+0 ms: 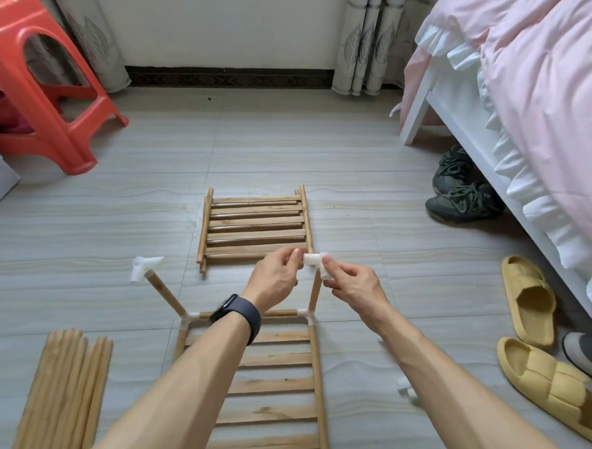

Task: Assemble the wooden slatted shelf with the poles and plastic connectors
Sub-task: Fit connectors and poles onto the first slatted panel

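Note:
A slatted wooden shelf panel (pixel 272 384) lies on the floor under my forearms. White plastic connectors sit at its far corners. Two poles rise from those corners. The left pole (pixel 165 294) carries a white connector (pixel 145 266) on its top. On top of the right pole (pixel 315 294) sits another white connector (pixel 315 261), and both hands pinch it: my left hand (pixel 278 275) from the left, my right hand (pixel 351 284) from the right. A stack of more slatted panels (pixel 255 229) lies just beyond my hands. Loose poles (pixel 66 390) lie bundled at the lower left.
A red plastic stool (pixel 41 84) stands at the far left. A bed with pink bedding (pixel 540 110) fills the right side, with dark sneakers (pixel 460 195) and yellow slippers (pixel 536 333) beside it. A small white connector piece (pixel 406 389) lies on the floor by my right forearm.

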`<action>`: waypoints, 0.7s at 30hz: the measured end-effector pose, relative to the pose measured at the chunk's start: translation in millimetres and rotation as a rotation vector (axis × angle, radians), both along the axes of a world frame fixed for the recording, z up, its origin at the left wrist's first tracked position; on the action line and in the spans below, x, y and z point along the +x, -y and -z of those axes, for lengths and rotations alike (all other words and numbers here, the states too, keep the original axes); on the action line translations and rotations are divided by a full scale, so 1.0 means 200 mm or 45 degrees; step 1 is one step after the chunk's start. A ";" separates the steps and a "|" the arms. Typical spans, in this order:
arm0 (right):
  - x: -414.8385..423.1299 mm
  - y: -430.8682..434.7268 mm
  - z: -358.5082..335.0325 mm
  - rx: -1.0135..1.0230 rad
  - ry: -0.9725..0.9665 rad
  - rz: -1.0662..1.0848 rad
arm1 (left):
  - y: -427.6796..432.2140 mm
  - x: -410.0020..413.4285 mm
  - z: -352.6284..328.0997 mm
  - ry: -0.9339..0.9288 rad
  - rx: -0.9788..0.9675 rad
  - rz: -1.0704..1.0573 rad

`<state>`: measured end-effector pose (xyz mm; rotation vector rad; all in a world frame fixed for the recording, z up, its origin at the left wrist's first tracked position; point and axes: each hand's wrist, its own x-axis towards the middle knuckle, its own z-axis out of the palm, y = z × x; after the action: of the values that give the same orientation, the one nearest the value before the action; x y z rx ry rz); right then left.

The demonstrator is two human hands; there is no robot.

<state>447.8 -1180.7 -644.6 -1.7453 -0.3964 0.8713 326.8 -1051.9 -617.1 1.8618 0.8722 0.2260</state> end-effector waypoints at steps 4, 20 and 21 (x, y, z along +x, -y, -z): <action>-0.12 0.23 -0.08 -0.009 -0.054 0.172 | 0.00 -0.25 -0.17 -0.159 0.097 0.146; -0.94 0.98 -0.13 -0.202 -0.048 -0.331 | 0.40 -1.69 -0.04 -0.278 -0.186 -0.512; -0.94 0.96 -0.10 -0.208 -0.043 -0.299 | 0.41 -1.69 -0.01 -0.244 -0.204 -0.560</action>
<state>259.7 -1372.9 -623.7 -1.8557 -0.5281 1.1261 -11.6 -1134.2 -614.4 1.5430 1.3901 0.2415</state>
